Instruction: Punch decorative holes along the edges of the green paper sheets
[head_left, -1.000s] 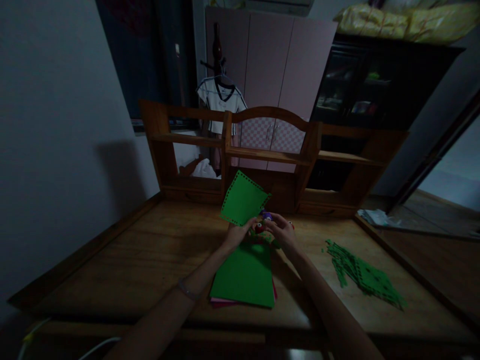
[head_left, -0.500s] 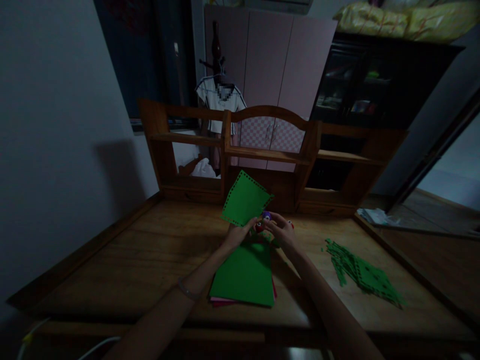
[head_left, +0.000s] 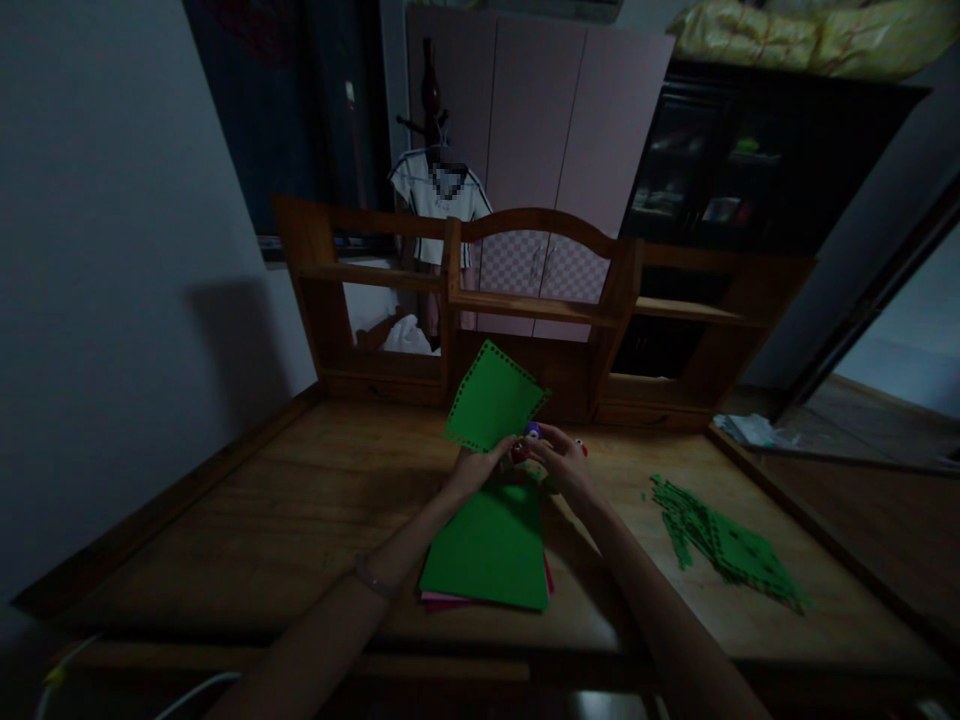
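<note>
A green sheet (head_left: pixel 495 398) with small holes along its edges is tilted up, its lower corner in my left hand (head_left: pixel 478 470). Close beside it, the fingers of my right hand (head_left: pixel 566 462) are closed on a small purple object (head_left: pixel 533 431). A small red object (head_left: pixel 520 451) shows between the two hands, and another red one (head_left: pixel 581 448) peeks out beyond my right hand. Below the hands lies a stack of sheets (head_left: pixel 487 556), green on top, with pink and red edges showing. Small green bits are partly hidden under my right hand.
A heap of punched green sheets and strips (head_left: pixel 727 545) lies on the right of the wooden table (head_left: pixel 300 500). A wooden shelf unit (head_left: pixel 536 312) stands along the back edge. Behind it are a hanging shirt (head_left: pixel 442 205) and cupboards.
The punched green sheet has shifted very slightly to the right at its top. Both hands keep nearly the same place and grip.
</note>
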